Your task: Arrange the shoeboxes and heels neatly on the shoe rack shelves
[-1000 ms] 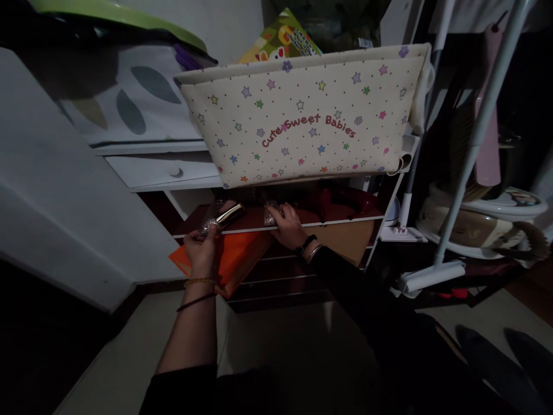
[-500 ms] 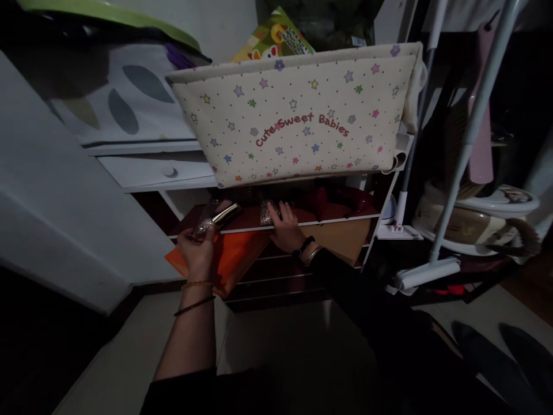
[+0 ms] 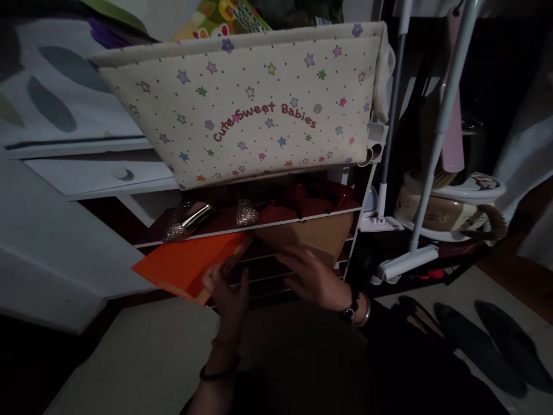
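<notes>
My left hand (image 3: 227, 297) is just at the near right corner of an orange box (image 3: 185, 259) that juts out from under the upper shelf. Its thumb stands apart from the fingers, and nothing shows in it; whether the fingertips touch the box is hard to tell in the dim light. My right hand (image 3: 313, 276), fingers stretched out, is in front of a brown cardboard box (image 3: 324, 233) and holds nothing. A glittery shoe (image 3: 176, 230) with a shiny gold part lies on the upper shelf (image 3: 216, 229). Another glittery shoe toe (image 3: 247, 214) pokes out beside it.
Dark red shoes (image 3: 302, 199) sit further right on that shelf. A cream fabric bin (image 3: 259, 75) with stars overhangs the rack. Mop handles (image 3: 440, 127) and a squeegee-like mop head (image 3: 408, 264) stand to the right. Dark shoes (image 3: 475, 346) are on the floor.
My left hand has let go of the glittery shoe and come down to the orange box. My right hand has left the other shoe and drawn back lower right. The view has shifted right.
</notes>
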`<action>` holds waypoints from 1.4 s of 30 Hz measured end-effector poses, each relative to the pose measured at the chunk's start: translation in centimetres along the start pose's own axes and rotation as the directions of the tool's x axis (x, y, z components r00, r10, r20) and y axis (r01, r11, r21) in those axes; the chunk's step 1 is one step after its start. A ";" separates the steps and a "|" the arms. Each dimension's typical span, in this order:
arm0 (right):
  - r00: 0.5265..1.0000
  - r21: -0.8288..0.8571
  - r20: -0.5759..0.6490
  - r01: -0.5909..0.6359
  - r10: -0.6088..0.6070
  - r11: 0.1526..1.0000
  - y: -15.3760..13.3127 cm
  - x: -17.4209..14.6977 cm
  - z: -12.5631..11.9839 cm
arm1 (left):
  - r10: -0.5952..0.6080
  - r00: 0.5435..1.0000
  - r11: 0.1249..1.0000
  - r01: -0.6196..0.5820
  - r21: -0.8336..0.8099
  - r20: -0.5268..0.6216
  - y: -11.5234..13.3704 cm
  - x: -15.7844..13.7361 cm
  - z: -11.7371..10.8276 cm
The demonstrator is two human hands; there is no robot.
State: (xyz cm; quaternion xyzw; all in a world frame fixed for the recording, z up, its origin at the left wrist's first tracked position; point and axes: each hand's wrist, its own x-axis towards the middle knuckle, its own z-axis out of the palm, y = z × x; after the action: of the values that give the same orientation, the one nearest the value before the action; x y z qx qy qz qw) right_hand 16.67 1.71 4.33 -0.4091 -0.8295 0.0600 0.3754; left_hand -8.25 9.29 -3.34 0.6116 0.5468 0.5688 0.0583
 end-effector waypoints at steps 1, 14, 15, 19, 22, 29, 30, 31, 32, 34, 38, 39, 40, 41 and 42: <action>0.999 0.018 -0.038 -0.004 0.005 1.000 0.1 -1.2 -0.7 | 0.023 0.999 1.000 -0.023 0.016 0.028 0.0 -0.8 0.5; 0.816 0.020 -0.553 -0.191 0.170 0.981 6.7 -7.2 -2.4 | 0.124 0.972 0.992 -0.116 -0.050 0.201 0.2 -3.6 4.3; 0.797 0.023 -0.570 -0.226 0.198 0.974 7.3 -7.4 -2.3 | 0.133 0.967 0.991 -0.123 -0.060 0.219 0.1 -3.7 4.5; 0.691 0.107 -0.638 -0.357 0.339 0.928 9.2 -7.8 -2.1 | 0.138 0.949 0.989 -0.114 -0.097 0.284 0.3 -4.7 6.0; 0.684 0.136 -0.619 -0.391 0.386 0.910 9.7 -7.8 -1.7 | 0.112 0.932 0.987 -0.066 -0.143 0.344 0.6 -5.7 7.4; 0.785 0.101 -0.503 -0.362 0.361 0.927 9.3 -8.2 0.3 | 0.026 0.848 0.961 0.125 -0.248 0.529 1.9 -7.4 10.0; 0.795 0.087 -0.489 -0.364 0.358 0.927 9.3 -8.3 0.5 | 0.032 0.817 0.955 0.145 -0.260 0.575 2.0 -7.6 10.3; 0.803 0.071 -0.478 -0.369 0.356 0.927 9.3 -8.5 0.6 | 0.045 0.785 0.950 0.158 -0.271 0.617 1.9 -7.9 10.6; 0.810 0.054 -0.467 -0.373 0.354 0.926 9.3 -8.6 0.7 | 0.061 0.757 0.945 0.166 -0.281 0.651 1.8 -8.2 10.9; 0.826 0.023 -0.441 -0.381 0.352 0.924 9.4 -8.9 0.8 | 0.095 0.697 0.944 0.164 -0.287 0.711 1.1 -9.0 11.3; 0.828 -0.024 -0.449 -0.387 0.336 0.922 9.0 -9.3 0.4 | 0.143 0.501 0.957 0.151 -0.249 0.854 -0.7 -10.7 10.6; 0.826 -0.034 -0.463 -0.380 0.322 0.925 8.7 -9.4 0.2 | 0.144 0.459 0.960 0.150 -0.236 0.877 -1.0 -10.9 10.1; 0.830 -0.043 -0.466 -0.367 0.306 0.929 8.2 -9.5 0.1 | 0.138 0.436 0.963 0.152 -0.224 0.889 -1.1 -11.1 9.5; 0.840 -0.046 -0.458 -0.351 0.292 0.935 7.7 -9.6 0.0 | 0.128 0.421 0.964 0.159 -0.212 0.898 -1.1 -11.2 8.8; 0.853 -0.037 -0.435 -0.335 0.287 0.941 7.0 -9.7 0.1 | 0.115 0.416 0.965 0.170 -0.201 0.902 -0.9 -11.1 8.2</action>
State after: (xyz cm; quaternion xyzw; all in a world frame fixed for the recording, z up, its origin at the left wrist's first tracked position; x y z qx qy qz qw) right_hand 24.83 -0.69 -4.18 -0.5613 -0.6529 -0.0168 0.5083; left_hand 0.17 5.99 -13.82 0.7986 0.3582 0.2136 0.4340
